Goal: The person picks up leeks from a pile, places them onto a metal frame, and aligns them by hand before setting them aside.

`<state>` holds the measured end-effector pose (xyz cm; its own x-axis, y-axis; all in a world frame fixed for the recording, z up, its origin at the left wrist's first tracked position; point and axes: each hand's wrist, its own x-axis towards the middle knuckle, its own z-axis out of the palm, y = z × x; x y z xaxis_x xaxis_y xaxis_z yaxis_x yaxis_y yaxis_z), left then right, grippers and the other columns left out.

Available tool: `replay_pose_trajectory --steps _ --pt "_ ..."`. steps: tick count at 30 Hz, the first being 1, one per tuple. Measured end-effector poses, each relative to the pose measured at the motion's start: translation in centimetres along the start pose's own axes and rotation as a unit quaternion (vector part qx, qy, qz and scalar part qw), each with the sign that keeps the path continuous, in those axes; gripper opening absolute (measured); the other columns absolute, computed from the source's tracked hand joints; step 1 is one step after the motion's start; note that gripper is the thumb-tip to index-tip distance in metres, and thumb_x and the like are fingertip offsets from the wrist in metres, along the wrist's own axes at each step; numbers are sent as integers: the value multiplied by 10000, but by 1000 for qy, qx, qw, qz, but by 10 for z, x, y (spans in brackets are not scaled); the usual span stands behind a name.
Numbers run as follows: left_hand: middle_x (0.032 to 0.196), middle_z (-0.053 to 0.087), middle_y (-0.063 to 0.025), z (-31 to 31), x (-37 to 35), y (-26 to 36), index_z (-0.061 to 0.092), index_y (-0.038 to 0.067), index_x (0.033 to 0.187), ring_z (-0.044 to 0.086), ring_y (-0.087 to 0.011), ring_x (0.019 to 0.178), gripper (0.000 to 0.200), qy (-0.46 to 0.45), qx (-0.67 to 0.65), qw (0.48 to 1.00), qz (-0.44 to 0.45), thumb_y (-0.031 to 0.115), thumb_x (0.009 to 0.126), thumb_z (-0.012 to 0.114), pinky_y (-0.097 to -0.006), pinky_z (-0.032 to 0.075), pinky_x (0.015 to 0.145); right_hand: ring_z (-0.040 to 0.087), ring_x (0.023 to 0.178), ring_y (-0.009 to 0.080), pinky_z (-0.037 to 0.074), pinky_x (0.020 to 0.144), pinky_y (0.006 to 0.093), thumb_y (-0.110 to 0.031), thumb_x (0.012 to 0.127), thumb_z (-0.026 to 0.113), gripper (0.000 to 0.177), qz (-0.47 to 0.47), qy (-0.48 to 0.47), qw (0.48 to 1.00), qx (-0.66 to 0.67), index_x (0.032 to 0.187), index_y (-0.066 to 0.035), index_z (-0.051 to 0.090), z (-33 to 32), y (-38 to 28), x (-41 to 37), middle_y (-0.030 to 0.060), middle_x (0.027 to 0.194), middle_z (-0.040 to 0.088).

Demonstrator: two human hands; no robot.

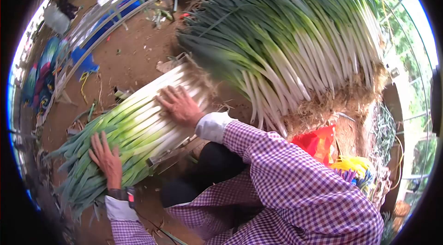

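A layer of long leeks (143,106) lies side by side in front of me, white root ends at the upper right and green leaves at the lower left. My right hand (181,106) rests flat on the white stalks with its fingers spread. On the green leaves lies my left hand (107,158), fingers apart, with a dark band at the wrist. Neither hand is closed round anything. Part of a low support (173,155) shows under the bundle's near edge; the rest of it is hidden.
A large pile of leeks (295,37) fills the upper right, roots toward me. Beside it are a red bag (316,144) and yellow and blue ties (353,167). A metal rack (74,62) with blue sheeting stands at the upper left. A person (61,9) is farther back.
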<state>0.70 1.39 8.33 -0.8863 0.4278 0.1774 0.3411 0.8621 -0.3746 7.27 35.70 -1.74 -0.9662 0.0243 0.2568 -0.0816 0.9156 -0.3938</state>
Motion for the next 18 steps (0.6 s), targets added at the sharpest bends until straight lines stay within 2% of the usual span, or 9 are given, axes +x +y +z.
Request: replay_pose_trajectory --steps 3,4,9,10,13,14,17,18 --pt "1710 266 -100 27 -6 27 307 159 1641 233 -271 1582 652 44 -1 999 23 363 1058 514 -553 169 1253 276 1558 359 135 1276 586 -527 1039 470 667 -8 7 1000 11 1606 -195 358 1 3 -1 146 1671 334" --pt "1719 245 -104 19 -6 29 287 152 1648 223 -269 1585 667 12 2 1000 18 372 1059 510 -540 157 1257 276 1558 361 136 1274 588 -523 1037 474 668 -11 17 1000 16 1606 -193 360 4 4 0 148 1668 339" --pt "1717 244 -99 29 -5 36 253 165 1661 246 -269 1571 687 38 30 999 23 390 1062 502 -532 179 1249 274 1559 359 152 1271 593 -494 1031 497 661 -15 45 999 -22 1606 -197 361 10 3 -3 142 1665 346" --pt "1716 245 -97 25 -6 39 248 169 1663 251 -270 1569 689 31 32 999 19 392 1062 502 -532 182 1248 288 1552 358 167 1267 595 -446 1020 527 647 -16 46 999 6 1597 -196 376 9 4 -3 150 1655 357" --pt "1713 250 -88 20 -4 35 245 178 1662 262 -268 1563 693 31 55 998 10 407 1061 502 -527 200 1245 299 1545 359 174 1263 597 -425 1009 543 637 -13 33 999 37 1584 -194 396 -2 1 -3 160 1645 369" --pt "1711 252 -90 21 -6 35 253 167 1658 265 -269 1559 692 32 60 998 10 413 1061 501 -524 200 1247 345 1511 373 211 1249 586 -434 972 622 668 -30 78 996 18 1553 -162 437 -1 2 -3 181 1611 403" --pt "1711 262 -70 28 -5 35 246 190 1662 278 -248 1556 680 42 79 996 10 430 1072 486 -514 224 1238 378 1476 395 275 1226 555 -409 904 732 735 -30 24 993 113 1527 -124 466 -25 5 -20 193 1576 433" --pt "1712 265 -59 30 -6 33 239 207 1667 282 -238 1556 675 46 88 995 9 436 1079 479 -511 236 1233 440 1417 423 360 1181 524 -351 849 804 775 -38 62 985 157 1504 -86 485 -36 8 -31 210 1541 459"
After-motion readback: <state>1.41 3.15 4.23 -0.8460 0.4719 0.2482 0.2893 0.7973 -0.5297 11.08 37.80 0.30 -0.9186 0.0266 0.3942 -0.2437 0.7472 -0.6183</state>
